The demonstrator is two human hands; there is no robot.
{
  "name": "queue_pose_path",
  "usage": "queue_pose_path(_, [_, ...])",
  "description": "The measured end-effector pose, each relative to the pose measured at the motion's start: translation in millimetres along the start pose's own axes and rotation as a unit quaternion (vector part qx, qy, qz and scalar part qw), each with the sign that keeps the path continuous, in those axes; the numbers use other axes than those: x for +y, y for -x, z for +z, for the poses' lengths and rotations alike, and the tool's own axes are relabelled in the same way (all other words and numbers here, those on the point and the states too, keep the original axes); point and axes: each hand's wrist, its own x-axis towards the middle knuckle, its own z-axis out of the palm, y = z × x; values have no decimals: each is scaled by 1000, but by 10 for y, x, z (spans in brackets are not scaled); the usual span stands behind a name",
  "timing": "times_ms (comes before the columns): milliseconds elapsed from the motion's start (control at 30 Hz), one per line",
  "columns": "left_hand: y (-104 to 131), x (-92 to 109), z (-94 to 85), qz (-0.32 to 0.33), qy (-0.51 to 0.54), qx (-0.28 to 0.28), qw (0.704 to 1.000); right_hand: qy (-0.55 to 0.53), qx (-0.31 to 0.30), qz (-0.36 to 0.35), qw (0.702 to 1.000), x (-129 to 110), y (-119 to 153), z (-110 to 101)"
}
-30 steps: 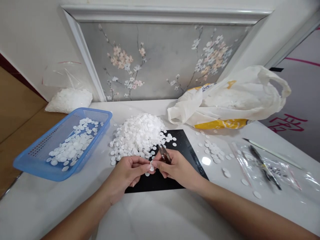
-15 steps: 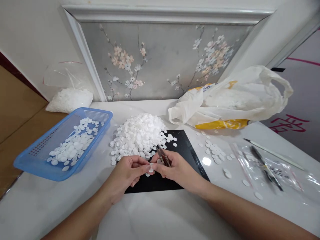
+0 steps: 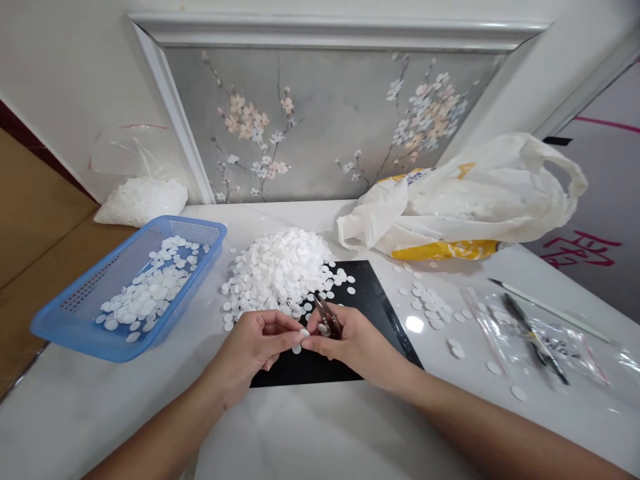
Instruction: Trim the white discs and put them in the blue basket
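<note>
A large pile of white discs point(image 3: 283, 267) covers the far left part of a black mat point(image 3: 350, 360). Over the mat, my left hand point(image 3: 263, 340) pinches a small white disc point(image 3: 304, 333) between thumb and fingers. My right hand point(image 3: 347, 337) meets it from the right, its thumb tip at the same disc. Small dark metal snips point(image 3: 329, 315) rest in my right hand, their tips toward the pile. Another white disc shows just beneath the pinched fingertips.
A blue basket point(image 3: 55, 327) with white discs stands at the left, a clear bag point(image 3: 143, 201) of white pieces behind it. A white and yellow plastic bag point(image 3: 460, 207) lies back right. Loose discs point(image 3: 430, 303), a pen point(image 3: 535, 340), a white stick point(image 3: 555, 310) and clear bags lie right.
The disc at my fingertips has shifted and turned slightly. The snips have moved a little within my right hand. Both hands stay in nearly the same place.
</note>
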Motion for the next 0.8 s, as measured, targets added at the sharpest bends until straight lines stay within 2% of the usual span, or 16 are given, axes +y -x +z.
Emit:
queue_pose_path(233, [30, 29, 15, 1, 24, -20, 1000, -44, -15, -3, 999, -24, 0, -2])
queue_pose_path(400, [34, 31, -4, -19, 63, -26, 997, -136, 25, 20, 990, -40, -7, -29])
queue_pose_path(533, [36, 39, -16, -24, 75, -21, 997, -176, 15, 44, 983, -74, -1, -63])
queue_pose_path(700, [41, 26, 24, -17, 57, -30, 998, -192, -7, 33, 981, -66, -4, -55])
queue_pose_path(800, [31, 15, 50, 1, 18, -5, 1000, -169, -23, 46, 984, -13, -13, -32])
